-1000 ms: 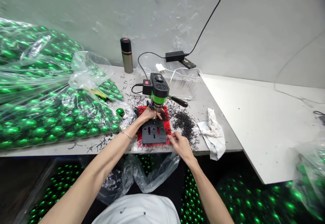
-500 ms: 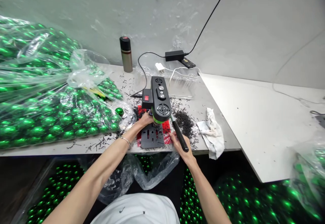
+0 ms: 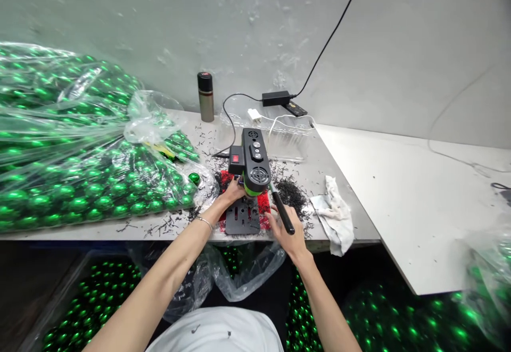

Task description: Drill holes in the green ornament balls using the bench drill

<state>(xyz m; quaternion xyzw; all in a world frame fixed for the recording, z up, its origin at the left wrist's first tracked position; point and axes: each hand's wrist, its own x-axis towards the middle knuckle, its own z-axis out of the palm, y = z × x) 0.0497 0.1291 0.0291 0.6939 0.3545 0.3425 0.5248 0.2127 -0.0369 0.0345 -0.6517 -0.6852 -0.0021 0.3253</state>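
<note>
A black tabletop press (image 3: 255, 163) with a red switch and a green ring below its head stands over a slotted black base plate (image 3: 242, 224). My left hand (image 3: 233, 191) reaches under the head. Its fingers are closed and mostly hidden, and what they hold does not show. Just beneath the press's black lever handle (image 3: 283, 213) is my right hand (image 3: 291, 235), fingers bent and slightly apart, with nothing visible in them. Beside it lies a heap of small black strips (image 3: 291, 195). A red sheet (image 3: 264, 203) shows under the base plate.
A big clear bag of shiny green balls (image 3: 91, 192) fills the left side, with one loose green ball (image 3: 194, 178) near it. Behind stand a flask (image 3: 206, 99), a power adapter (image 3: 276, 98) and a plastic tray (image 3: 289, 149). A white cloth (image 3: 334, 211) lies at right.
The view has shifted slightly, so the table sits lower and further right. My right hand's fingers have shifted a little beside the lever handle. My left hand stays under the press head.
</note>
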